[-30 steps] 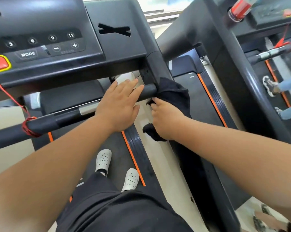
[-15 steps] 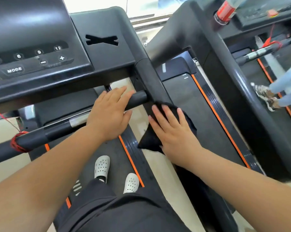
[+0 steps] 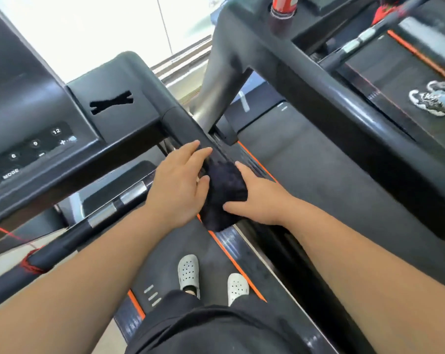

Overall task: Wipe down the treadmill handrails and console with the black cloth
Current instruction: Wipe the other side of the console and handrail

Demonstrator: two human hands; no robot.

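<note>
The black cloth is bunched on the treadmill's right side handrail, just below where the front crossbar meets it. My right hand presses the cloth from the right with fingers spread over it. My left hand lies on the crossbar's right end, fingers extended, its thumb touching the cloth's left edge. The black console with numbered buttons and a MODE key sits at upper left. Part of the cloth hangs below the rail.
A red safety cord is wound on the crossbar at left. My white perforated shoes stand on the belt. A neighbouring treadmill's black rail runs close on the right, a red bottle in its console, another person's sneakers beyond.
Both hands slid up and toward each other along the rail joint. The cloth went from hanging under my right palm to bunched between the hands. The view tilted and shifted right.
</note>
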